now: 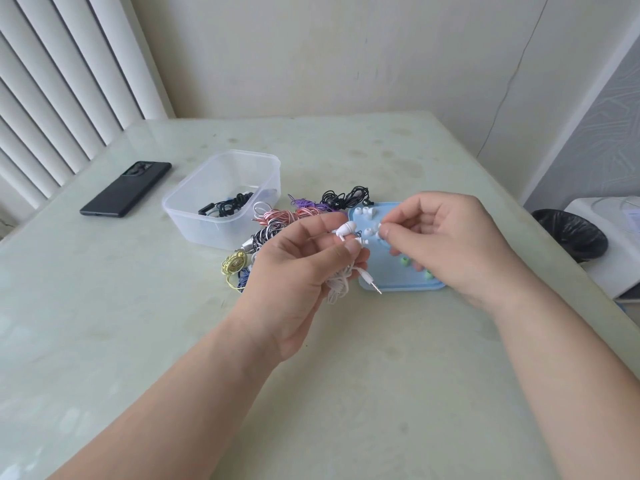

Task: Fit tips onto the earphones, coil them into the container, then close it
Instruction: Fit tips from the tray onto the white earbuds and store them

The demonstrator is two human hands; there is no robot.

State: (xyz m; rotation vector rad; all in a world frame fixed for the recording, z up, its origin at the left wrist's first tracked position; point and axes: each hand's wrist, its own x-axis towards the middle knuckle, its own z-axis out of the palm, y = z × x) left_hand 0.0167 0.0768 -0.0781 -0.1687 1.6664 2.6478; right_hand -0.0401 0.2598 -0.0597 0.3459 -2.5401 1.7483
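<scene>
A pale green shiny table is filling the near part of the scene, and two bare arms are reaching over it from the near edge. The left hand is curling its fingers round a bunched-up white earphone cable, and the cable's silver plug is sticking out to the right. Its thumb and first finger are pinching a white earbud, which is pointing right. The right hand is hovering just beside it. Its thumb and first finger are squeezing a tiny white tip, and its other fingers are bending loosely. The tiny white tip is close to the white earbud but not on it.

Under the hands, a flat light blue plastic lid is lying on the table. Small white tips are sitting at its far end. Small green tips are sitting nearer, partly hidden by the right hand.

Left of the lid, tangled earphones are lying in a pile: yellow ones nearest, then black-and-white ones, pink ones, purple ones, and black ones farthest.

A clear square plastic container is standing open just left of the pile, with dark earphones lying inside. Farther left, a flat black phone is lying well apart from it.

Off the table on the far right, a bin with a black bag is standing. White blinds are hanging on the far left.
</scene>
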